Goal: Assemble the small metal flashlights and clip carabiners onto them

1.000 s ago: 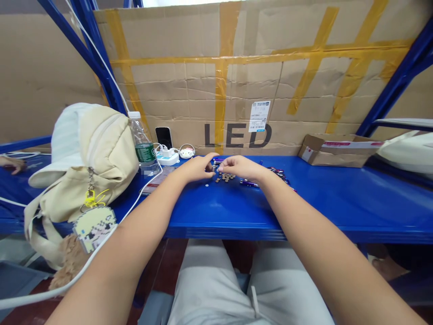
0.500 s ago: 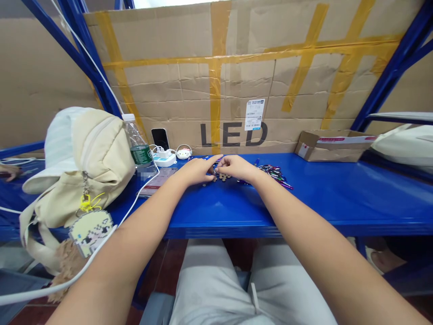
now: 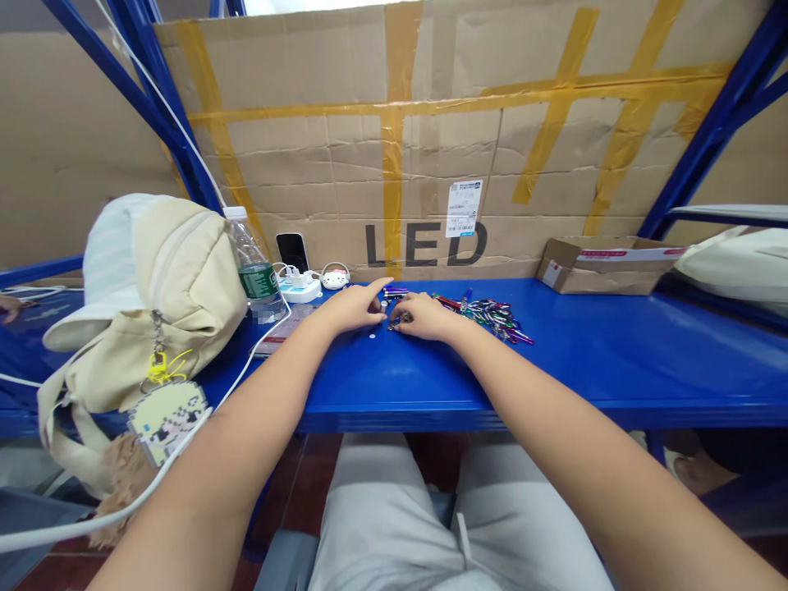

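Observation:
My left hand is over the blue table with its index finger stretched out and its thumb apart. No held object shows in it. My right hand bends its fingers and thumb down at a small heap of brown pieces, partly covering it. What its fingertips pinch is too small to name. Several blue and purple pen-like sticks lie just beyond and between the hands. To the right of my right hand is a pile of shiny coloured pen-like sticks. One small pale disc lies in front of my left hand.
A beige backpack, a water bottle and a white power strip stand at left, with a white cable crossing my left arm. A large cardboard sheet closes the back. An open cardboard box sits at right.
My hands have moved apart from where they met. My right hand has come down onto the brown pieces, and the blue and purple sticks behind now show more.

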